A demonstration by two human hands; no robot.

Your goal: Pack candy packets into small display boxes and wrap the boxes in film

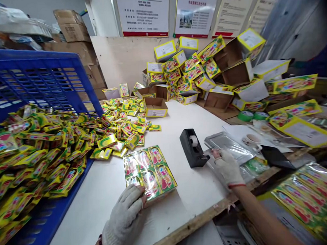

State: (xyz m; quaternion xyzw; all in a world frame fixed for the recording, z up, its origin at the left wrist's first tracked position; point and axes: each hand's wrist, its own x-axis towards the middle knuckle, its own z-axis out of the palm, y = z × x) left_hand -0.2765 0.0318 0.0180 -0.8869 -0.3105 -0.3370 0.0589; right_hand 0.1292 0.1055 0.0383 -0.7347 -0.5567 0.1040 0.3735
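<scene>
My left hand [127, 212], in a white knit glove with bare fingertips, holds the near left corner of a shiny block of small yellow-green boxes [152, 169]. The block lies flat on the white table, pictures up. My right hand [228, 166], gloved the same way, is closed at the edge of the clear plastic bags [230, 146]. Its fingertips are bent together; what they pinch is unclear. Just left of it, close but apart, stands a black tape dispenser [192, 147] with a roll of tape in it.
A blue crate [42, 76] on the left spills many small boxes [55, 142] onto the table [93, 199]. Open display cartons [188, 69] are piled at the back. Green tape rolls [246, 116] and a cup [251, 139] lie right. Wrapped packs [299, 202] sit beyond the table's edge.
</scene>
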